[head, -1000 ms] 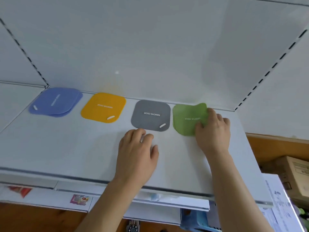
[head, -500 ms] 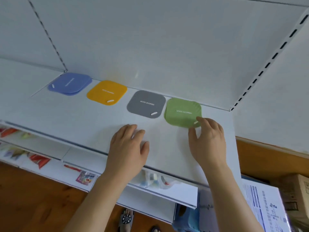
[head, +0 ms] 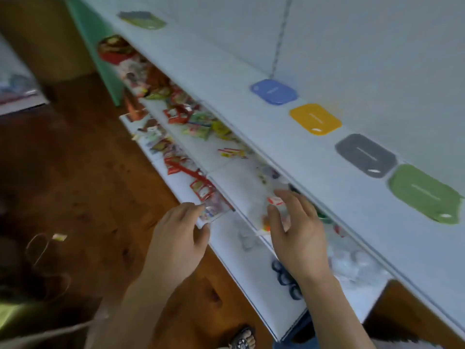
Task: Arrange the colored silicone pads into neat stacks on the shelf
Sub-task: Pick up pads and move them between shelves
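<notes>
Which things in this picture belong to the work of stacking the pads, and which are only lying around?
Belong to the job:
- blue silicone pad stack
- yellow silicone pad
- grey silicone pad
- green silicone pad
- blurred grey and green pads, far end
- white top shelf

Just lying about:
- colourful snack packets, lower shelf
- thin wire loop, floor

- One head-worn wide-angle camera gives the single view, looking forward and steeply down, rolled so the white metal shelf [head: 289, 152] runs diagonally from upper left to lower right.
- It sits close: both bare hands, left [head: 176, 240] and right [head: 297, 233], fill the lower centre.
- The frame is blurred.
- The brown wooden floor [head: 83, 177] fills the left half, far below.
</notes>
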The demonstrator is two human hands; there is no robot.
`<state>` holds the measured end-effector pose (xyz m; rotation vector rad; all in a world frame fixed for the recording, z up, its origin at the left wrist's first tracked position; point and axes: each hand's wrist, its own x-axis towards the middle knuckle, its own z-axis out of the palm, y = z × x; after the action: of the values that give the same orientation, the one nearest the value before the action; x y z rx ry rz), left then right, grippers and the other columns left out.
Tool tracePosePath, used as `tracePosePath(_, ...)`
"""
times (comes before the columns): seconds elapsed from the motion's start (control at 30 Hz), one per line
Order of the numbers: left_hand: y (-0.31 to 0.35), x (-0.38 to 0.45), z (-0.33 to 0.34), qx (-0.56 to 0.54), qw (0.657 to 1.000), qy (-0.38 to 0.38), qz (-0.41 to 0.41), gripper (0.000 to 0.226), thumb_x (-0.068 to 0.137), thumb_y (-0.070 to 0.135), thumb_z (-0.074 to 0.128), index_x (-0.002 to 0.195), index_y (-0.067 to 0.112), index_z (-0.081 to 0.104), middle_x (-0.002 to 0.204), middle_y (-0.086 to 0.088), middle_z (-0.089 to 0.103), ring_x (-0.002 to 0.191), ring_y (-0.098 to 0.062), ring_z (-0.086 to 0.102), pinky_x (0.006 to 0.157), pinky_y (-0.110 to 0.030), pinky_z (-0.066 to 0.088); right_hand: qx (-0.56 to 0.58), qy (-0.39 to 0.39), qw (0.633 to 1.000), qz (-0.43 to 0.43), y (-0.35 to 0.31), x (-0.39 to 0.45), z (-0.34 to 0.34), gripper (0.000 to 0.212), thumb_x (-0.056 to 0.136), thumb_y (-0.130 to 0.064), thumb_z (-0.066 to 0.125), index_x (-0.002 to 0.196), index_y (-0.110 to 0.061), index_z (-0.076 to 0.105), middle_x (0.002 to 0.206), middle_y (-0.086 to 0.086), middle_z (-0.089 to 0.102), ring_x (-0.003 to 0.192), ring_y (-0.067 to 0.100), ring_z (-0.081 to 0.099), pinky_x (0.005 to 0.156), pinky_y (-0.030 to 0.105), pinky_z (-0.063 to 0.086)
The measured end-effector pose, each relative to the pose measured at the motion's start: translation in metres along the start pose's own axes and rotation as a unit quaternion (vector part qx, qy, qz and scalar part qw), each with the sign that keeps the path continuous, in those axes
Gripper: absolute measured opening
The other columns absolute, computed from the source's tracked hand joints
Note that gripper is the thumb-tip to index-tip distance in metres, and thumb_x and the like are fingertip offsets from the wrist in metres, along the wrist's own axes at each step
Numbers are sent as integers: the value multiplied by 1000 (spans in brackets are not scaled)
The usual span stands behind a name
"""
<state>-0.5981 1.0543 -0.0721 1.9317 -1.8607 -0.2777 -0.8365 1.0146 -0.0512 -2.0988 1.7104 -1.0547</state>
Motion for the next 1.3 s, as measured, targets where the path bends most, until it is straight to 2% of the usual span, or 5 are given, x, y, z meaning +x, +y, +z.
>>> tracePosePath(0.23,-108,-120,-46,12,972,-15,-232,43,101,44,58,140,25,60,144,2,59,133,-23,54,112,-41,45,-21,-175,984,-34,-45,-52,84,41,98,-35,64,133,-14,64,128,5,68,120,25,63,98,43,55)
tracePosePath(0.47,-153,-142,-71,-8,949,24,-313,49,101,46,57,143,22,59,146,1,57,136,-25,52,115,-43,43,-83,-303,947,-60,-104,-38,127,50,99,-49,56,142,-24,56,143,-2,59,132,18,54,111,32,41)
tracePosePath(0.9,-239,-4,-59,22,927,-130,-352,50,100,57,45,139,28,56,142,3,57,132,-28,53,108,-49,49,-126,-459,878,-58,-124,91,242,64,97,-65,46,151,-32,42,155,-6,48,140,19,48,115,42,43)
tracePosePath(1.07,-273,64,-87,19,918,-89,-386,46,98,57,42,129,30,61,133,3,60,123,-30,57,100,-47,52,-119,-479,867,-69,-144,169,288,62,98,-63,49,151,-31,44,153,-5,49,138,20,50,112,41,45)
tracePosePath(1.3,-356,110,-110,-7,897,-61,-437,49,102,52,51,147,32,52,146,3,57,134,-24,52,110,-45,46,-141,-527,830,-113,-202,245,379,66,97,-64,46,152,-28,42,153,-1,50,131,18,56,110,39,46)
